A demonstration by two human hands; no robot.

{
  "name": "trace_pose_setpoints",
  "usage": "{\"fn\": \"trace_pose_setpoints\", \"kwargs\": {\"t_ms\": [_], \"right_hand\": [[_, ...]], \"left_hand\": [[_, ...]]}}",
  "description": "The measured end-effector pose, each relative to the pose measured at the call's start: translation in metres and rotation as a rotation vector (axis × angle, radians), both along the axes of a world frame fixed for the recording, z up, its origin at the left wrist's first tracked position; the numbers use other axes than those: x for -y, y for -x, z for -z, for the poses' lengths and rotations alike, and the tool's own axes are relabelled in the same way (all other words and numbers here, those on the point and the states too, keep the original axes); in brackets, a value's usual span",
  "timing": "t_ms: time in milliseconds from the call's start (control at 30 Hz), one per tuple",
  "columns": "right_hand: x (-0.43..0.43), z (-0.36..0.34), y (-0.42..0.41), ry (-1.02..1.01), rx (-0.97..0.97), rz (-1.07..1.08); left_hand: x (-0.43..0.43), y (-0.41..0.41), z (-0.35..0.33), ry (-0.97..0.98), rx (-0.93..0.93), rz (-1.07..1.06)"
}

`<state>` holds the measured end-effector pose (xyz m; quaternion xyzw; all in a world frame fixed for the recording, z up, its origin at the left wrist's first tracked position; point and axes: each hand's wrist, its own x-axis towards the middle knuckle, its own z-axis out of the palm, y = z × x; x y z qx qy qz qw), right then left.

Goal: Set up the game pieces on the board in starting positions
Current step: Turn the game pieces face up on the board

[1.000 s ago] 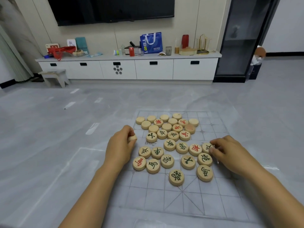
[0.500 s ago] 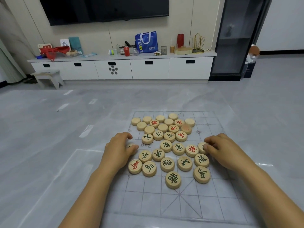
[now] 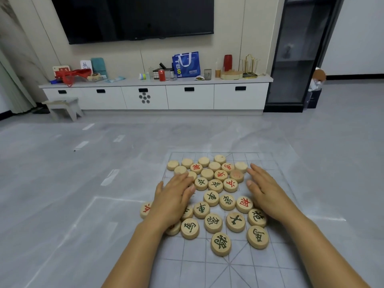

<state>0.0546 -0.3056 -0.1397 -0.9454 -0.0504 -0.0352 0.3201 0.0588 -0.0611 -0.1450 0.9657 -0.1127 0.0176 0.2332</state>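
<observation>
A clear plastic game board (image 3: 270,265) with a printed grid lies on the grey floor. Several round wooden pieces (image 3: 212,198) with red or dark characters sit in a loose heap on it; some at the far side lie blank side up. My left hand (image 3: 173,199) rests flat, fingers extended, on the heap's left side and covers a few pieces. My right hand (image 3: 268,191) lies flat on the heap's right side, fingertips by a blank piece (image 3: 241,166). One red-marked piece (image 3: 146,209) sits left of my left hand, at the board's left edge.
A long white cabinet (image 3: 155,96) with a blue bag (image 3: 186,64), a red can and other items stands along the far wall under a television (image 3: 133,17). A small stool (image 3: 62,108) is at the left, a dark glass cabinet (image 3: 299,53) at the right.
Both hands have opened flat and moved forward over the heap's sides. A red-marked piece now lies left of my left hand. The camera has tilted up slightly.
</observation>
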Motion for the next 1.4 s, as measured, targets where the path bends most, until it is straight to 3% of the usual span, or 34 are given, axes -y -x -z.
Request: {"fn": "trace_pose_setpoints", "kwargs": {"t_ms": [200,333,500,667,767,867,1000,1167,1300,1400], "right_hand": [[-0.002,-0.012,-0.029,0.209,-0.08,-0.028],[-0.006,-0.01,-0.038,0.286,-0.179,-0.068],[0.008,-0.006,-0.005,0.384,-0.122,0.053],[0.029,-0.008,0.033,0.322,-0.135,0.205],[0.031,-0.012,0.048,0.305,-0.112,0.249],[0.031,-0.01,0.066,0.327,-0.035,0.324],[0.038,-0.013,0.081,0.326,0.104,0.376],[0.05,-0.01,0.073,0.179,-0.093,0.366],[0.052,-0.019,0.08,0.057,-0.151,0.338],[0.042,-0.024,0.095,0.077,-0.188,0.146]], "left_hand": [[0.011,-0.006,-0.001,-0.153,-0.069,0.027],[0.01,-0.003,-0.005,-0.142,-0.071,-0.013],[0.001,0.005,-0.015,-0.22,-0.015,-0.143],[-0.034,0.011,-0.019,-0.168,-0.069,-0.266],[-0.053,0.018,-0.016,-0.099,-0.061,-0.232],[-0.064,0.026,-0.015,-0.042,-0.002,-0.154],[-0.07,0.033,-0.018,-0.093,0.108,-0.225],[-0.081,0.036,-0.009,-0.125,0.162,-0.182],[-0.093,0.041,-0.004,-0.053,0.029,-0.165],[-0.101,0.05,-0.008,0.017,-0.061,-0.127]]}}
